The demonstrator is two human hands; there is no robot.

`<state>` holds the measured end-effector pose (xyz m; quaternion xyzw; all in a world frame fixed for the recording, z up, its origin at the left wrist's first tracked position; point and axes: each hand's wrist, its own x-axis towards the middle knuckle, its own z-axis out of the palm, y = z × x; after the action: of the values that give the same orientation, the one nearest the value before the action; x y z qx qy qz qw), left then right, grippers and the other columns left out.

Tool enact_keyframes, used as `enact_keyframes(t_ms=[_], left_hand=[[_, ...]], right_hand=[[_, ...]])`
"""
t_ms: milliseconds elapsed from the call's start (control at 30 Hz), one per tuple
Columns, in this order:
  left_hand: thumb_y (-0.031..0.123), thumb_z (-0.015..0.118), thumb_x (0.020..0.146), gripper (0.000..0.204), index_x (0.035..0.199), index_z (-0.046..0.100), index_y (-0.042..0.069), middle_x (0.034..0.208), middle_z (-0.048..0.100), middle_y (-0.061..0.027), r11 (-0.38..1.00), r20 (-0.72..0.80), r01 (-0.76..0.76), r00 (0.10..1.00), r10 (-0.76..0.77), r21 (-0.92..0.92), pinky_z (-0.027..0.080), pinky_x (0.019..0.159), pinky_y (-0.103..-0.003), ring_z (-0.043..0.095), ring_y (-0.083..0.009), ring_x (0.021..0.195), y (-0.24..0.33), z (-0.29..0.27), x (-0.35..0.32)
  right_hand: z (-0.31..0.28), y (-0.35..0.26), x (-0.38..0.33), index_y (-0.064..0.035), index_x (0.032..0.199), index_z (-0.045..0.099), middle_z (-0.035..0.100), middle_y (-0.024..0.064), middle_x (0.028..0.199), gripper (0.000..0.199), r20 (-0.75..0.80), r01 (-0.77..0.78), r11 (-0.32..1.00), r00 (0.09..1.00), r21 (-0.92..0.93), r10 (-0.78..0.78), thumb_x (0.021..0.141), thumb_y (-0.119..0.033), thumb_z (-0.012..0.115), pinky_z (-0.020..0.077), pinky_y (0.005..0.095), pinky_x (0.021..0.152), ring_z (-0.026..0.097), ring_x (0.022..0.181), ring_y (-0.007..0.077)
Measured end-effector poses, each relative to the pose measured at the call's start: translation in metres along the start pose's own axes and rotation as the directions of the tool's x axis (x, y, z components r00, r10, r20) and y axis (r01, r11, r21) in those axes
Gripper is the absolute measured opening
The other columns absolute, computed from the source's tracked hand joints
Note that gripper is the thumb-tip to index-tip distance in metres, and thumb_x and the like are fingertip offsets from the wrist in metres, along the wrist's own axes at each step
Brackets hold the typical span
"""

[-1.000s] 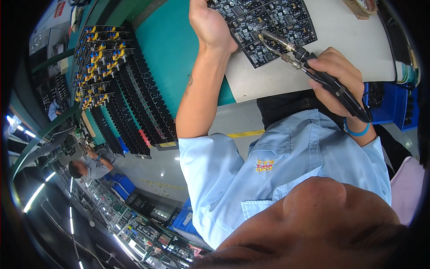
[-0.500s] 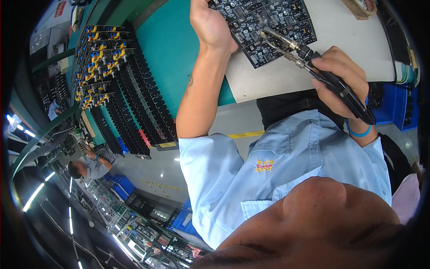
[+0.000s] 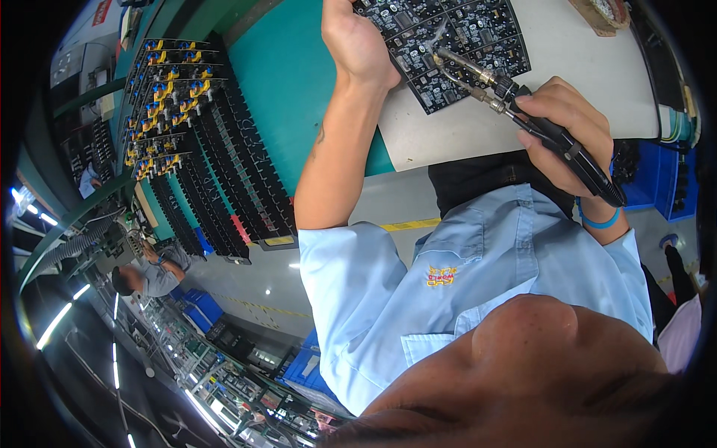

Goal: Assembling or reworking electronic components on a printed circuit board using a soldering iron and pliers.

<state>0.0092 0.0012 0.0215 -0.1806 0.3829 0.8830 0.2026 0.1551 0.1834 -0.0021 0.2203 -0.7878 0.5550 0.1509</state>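
Note:
A black panel of circuit boards [image 3: 478, 56], crowded with small components, lies at the top of the view over a pale mat. My left hand [image 3: 360, 48] rests against the panel's left side; its fingers are cut off by the upper edge, so their grip is hidden. In my right hand [image 3: 567, 127] is a black-handled soldering iron [image 3: 549, 131], gripped like a pen. A thin metal feed tube [image 3: 457, 81] runs beside the iron's barrel. Both tips meet at the panel's surface, where a wisp of smoke [image 3: 439, 33] rises.
On the left, a rack of black strips [image 3: 231, 142] and boards with yellow and blue parts [image 3: 168, 97] stands on a green mat [image 3: 272, 67]. Blue bins [image 3: 676, 183] sit at the right. A person in grey [image 3: 160, 272] works far left; someone in pink [image 3: 680, 336] is at lower right.
The iron's tip has shifted slightly left on the panel, and the smoke has become a taller wisp. More of the person at the lower right shows now.

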Motion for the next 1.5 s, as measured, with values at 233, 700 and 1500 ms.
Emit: enact_keyframes(t_ms=[233,700,1500], left_hand=[[0.019,0.037,0.096,0.033,0.119,0.053,0.003,0.093,0.065,-0.0095,0.987,0.514,0.066,0.858,0.018,-0.144,0.047,0.083,-0.032,0.060,-0.0200,0.083,-0.002,-0.033,0.020],[0.032,0.038,0.099,0.040,0.121,0.054,0.004,0.101,0.067,-0.0107,0.950,0.318,-0.249,0.931,0.181,0.187,0.051,0.082,-0.033,0.063,-0.0211,0.088,-0.004,-0.035,0.027],[0.020,0.038,0.095,0.034,0.121,0.053,0.004,0.094,0.066,-0.0068,0.995,0.036,-0.035,0.999,0.031,0.096,0.047,0.085,-0.029,0.060,-0.0174,0.085,-0.005,0.003,-0.003]], right_hand=[[-0.008,-0.005,0.003,0.0039,0.112,0.068,0.067,0.0124,0.086,0.044,-0.006,0.018,1.000,1.000,-0.003,-0.018,0.068,0.007,0.069,0.0473,0.0280,0.068,0.057,0.074,0.0202],[-0.062,0.026,-0.032,0.0028,0.123,0.063,0.070,0.0161,0.107,0.043,-0.618,-0.335,0.900,0.780,-0.278,0.100,0.080,0.002,0.072,0.0531,0.0305,0.085,0.067,0.095,0.0232],[-0.001,-0.002,-0.005,0.0036,0.111,0.068,0.068,0.0123,0.088,0.043,-0.059,0.006,0.999,0.998,0.039,-0.004,0.067,0.008,0.069,0.0488,0.0301,0.071,0.058,0.076,0.0213]])
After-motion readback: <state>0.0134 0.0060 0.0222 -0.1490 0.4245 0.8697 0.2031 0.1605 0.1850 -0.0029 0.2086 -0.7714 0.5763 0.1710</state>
